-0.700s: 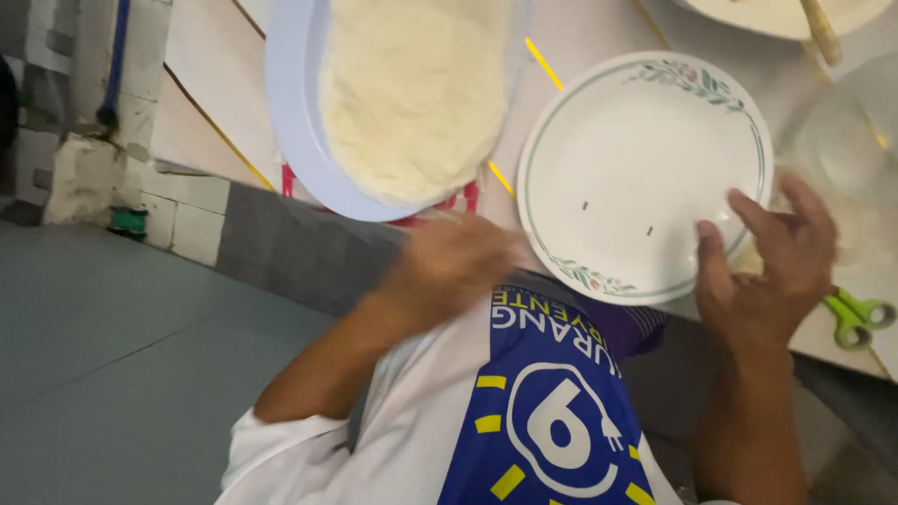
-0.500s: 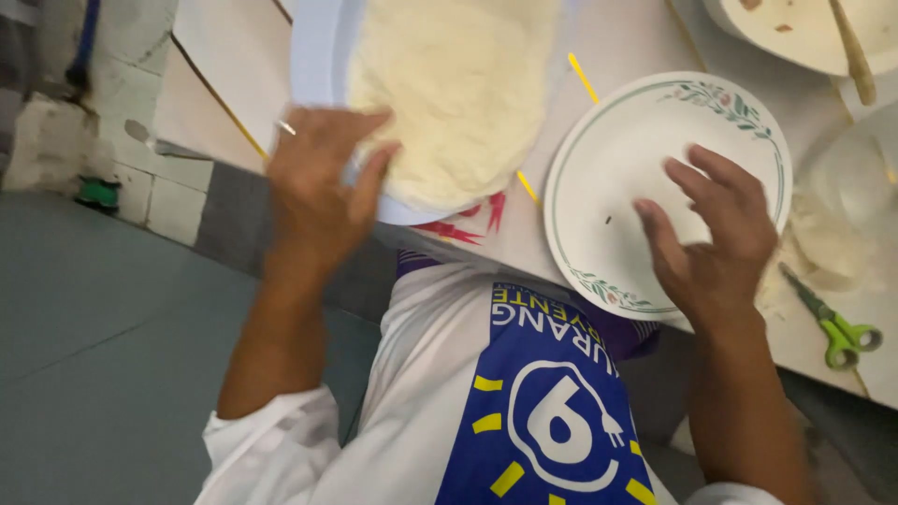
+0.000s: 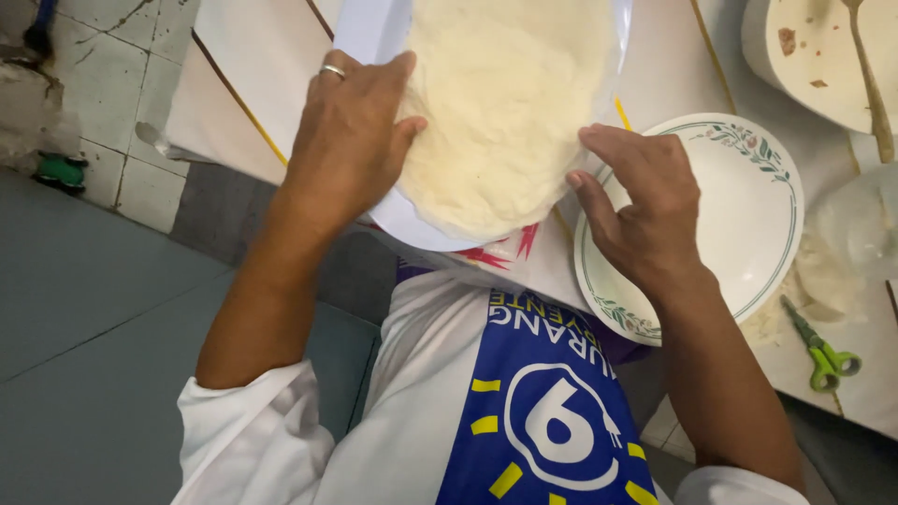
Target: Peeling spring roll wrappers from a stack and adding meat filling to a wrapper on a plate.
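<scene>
A pale blue oval platter (image 3: 374, 33) lies on the counter, heaped with a flat mound of white grated food (image 3: 496, 103). My left hand (image 3: 348, 140), a ring on one finger, grips the platter's near left rim with the thumb over the food's edge. My right hand (image 3: 645, 210) touches the platter's right side with its fingertips, fingers apart, and lies over the left part of an empty white plate with a floral rim (image 3: 762, 215).
Green-handled scissors (image 3: 823, 355) lie at the counter's right edge, next to loose white shreds and a clear plastic bag (image 3: 856, 248). A cream bowl with a wooden spoon (image 3: 865, 65) stands at the back right. Tiled floor lies to the left, below the counter edge.
My right hand left the floral plate and reached over to the platter's right side. My left hand moved from below the counter edge up onto the platter's left rim.
</scene>
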